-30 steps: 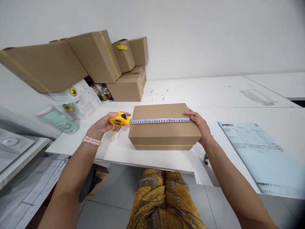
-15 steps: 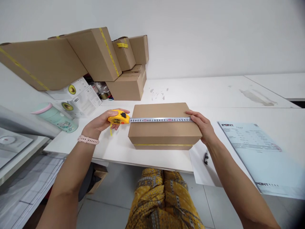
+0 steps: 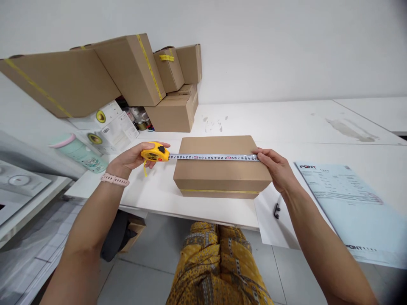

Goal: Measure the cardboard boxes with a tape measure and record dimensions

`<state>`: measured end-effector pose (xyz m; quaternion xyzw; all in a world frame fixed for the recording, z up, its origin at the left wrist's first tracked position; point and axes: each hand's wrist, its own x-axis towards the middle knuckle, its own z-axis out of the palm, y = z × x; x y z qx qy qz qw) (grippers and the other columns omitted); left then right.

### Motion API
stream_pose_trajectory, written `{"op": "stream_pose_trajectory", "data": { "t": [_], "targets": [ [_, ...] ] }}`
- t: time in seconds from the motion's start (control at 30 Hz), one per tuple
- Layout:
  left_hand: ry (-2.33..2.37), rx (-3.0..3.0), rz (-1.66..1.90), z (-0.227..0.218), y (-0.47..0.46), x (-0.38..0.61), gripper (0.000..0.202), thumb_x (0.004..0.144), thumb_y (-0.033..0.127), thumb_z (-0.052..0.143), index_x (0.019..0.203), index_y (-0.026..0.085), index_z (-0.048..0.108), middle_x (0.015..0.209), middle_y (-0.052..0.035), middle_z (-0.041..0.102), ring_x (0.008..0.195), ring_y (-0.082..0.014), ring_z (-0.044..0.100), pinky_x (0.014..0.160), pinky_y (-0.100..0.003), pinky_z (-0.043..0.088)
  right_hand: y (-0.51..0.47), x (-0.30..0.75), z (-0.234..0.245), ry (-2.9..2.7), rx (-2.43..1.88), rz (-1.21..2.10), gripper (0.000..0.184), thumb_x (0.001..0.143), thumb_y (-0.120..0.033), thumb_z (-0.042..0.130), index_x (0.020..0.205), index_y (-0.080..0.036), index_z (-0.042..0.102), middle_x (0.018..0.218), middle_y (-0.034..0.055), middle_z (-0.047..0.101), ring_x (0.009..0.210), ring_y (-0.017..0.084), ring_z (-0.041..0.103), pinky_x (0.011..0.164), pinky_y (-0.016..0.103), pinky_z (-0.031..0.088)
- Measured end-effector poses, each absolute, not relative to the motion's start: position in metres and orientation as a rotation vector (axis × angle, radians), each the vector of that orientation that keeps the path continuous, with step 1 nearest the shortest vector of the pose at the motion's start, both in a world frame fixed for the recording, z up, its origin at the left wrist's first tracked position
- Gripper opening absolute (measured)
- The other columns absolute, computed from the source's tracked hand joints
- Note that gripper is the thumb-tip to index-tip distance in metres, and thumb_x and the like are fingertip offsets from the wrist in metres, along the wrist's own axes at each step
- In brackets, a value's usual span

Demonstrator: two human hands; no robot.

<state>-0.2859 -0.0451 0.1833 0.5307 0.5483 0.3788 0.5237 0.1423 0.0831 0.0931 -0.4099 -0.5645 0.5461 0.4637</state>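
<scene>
A closed brown cardboard box (image 3: 219, 171) lies on the white table (image 3: 152, 197), long side towards me. My left hand (image 3: 136, 157), with a pink wristband, is closed round a yellow tape measure (image 3: 155, 152) just left of the box. Its white blade (image 3: 206, 157) runs out to the right across the top of the box. At the box's right end, my right hand (image 3: 275, 167) pinches the blade's tip between thumb and fingers, the other fingers lying against the box's side.
Several cardboard boxes (image 3: 140, 70) are stacked at the back left. Beside them stand white avocado-printed boxes (image 3: 117, 131) and a mint-green tumbler (image 3: 81, 153). To the right lie a pale blue printed document (image 3: 356, 203), white paper (image 3: 270, 228) and a small black clip (image 3: 276, 211).
My left hand has drawn the tape case slightly left, away from the box, so more blade shows. My right hand stays at the box's right end. The whole view has shifted slightly.
</scene>
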Motion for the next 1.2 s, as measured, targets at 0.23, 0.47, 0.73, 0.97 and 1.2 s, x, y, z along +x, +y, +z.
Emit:
{"op": "stream_pose_trajectory", "data": {
  "t": [0.23, 0.47, 0.73, 0.97, 1.2],
  "targets": [
    [1.264, 1.2, 0.974, 0.168, -0.047, -0.301, 0.058, 0.084, 0.044, 0.061, 0.129, 0.008, 0.068, 0.092, -0.0133, 0.076, 0.044, -0.0125, 0.057, 0.042, -0.025, 0.045, 0.09, 0.147, 0.092, -1.387, -0.999, 1.472, 0.031, 0.071, -0.058, 0.081, 0.085, -0.031, 0.074, 0.119, 0.0, 0.073, 0.118, 0.032, 0.061, 0.101, 0.049, 0.048],
    [1.253, 1.172, 0.978, 0.167, -0.05, -0.306, 0.056, 0.085, 0.044, 0.061, 0.128, 0.008, 0.069, 0.092, -0.0147, 0.077, 0.046, -0.0129, 0.057, 0.042, -0.025, 0.046, 0.094, 0.137, 0.093, -1.356, -1.068, 1.472, 0.026, 0.068, -0.049, 0.083, 0.08, -0.03, 0.07, 0.11, -0.0002, 0.074, 0.107, 0.031, 0.064, 0.092, 0.048, 0.05],
    [1.228, 1.134, 1.02, 0.166, -0.057, -0.302, 0.057, 0.084, 0.044, 0.063, 0.126, 0.006, 0.07, 0.095, -0.0168, 0.078, 0.048, -0.0123, 0.055, 0.041, -0.023, 0.045, 0.091, 0.131, 0.099, -1.282, -1.16, 1.487, 0.034, 0.062, -0.047, 0.085, 0.089, -0.031, 0.071, 0.105, 0.0006, 0.072, 0.092, 0.025, 0.065, 0.068, 0.036, 0.048],
    [1.299, 1.218, 0.991, 0.181, -0.068, -0.291, 0.063, 0.08, 0.045, 0.068, 0.13, 0.007, 0.067, 0.094, -0.016, 0.076, 0.051, -0.0147, 0.061, 0.044, -0.023, 0.045, 0.085, 0.132, 0.106, -1.207, -1.167, 1.521, 0.048, 0.058, -0.045, 0.092, 0.1, -0.031, 0.073, 0.098, -0.0008, 0.072, 0.084, 0.018, 0.063, 0.063, 0.028, 0.046],
    [1.326, 1.352, 0.611, 0.206, -0.122, -0.236, 0.069, 0.075, 0.038, 0.078, 0.141, 0.022, 0.063, 0.091, -0.009, 0.074, 0.072, -0.023, 0.072, 0.058, -0.025, 0.053, 0.077, 0.131, 0.108, -1.31, -1.264, 1.357, 0.039, 0.06, -0.055, 0.088, 0.08, -0.023, 0.078, 0.086, 0.0044, 0.073, 0.075, 0.019, 0.061, 0.063, 0.031, 0.046]
  ]
}}
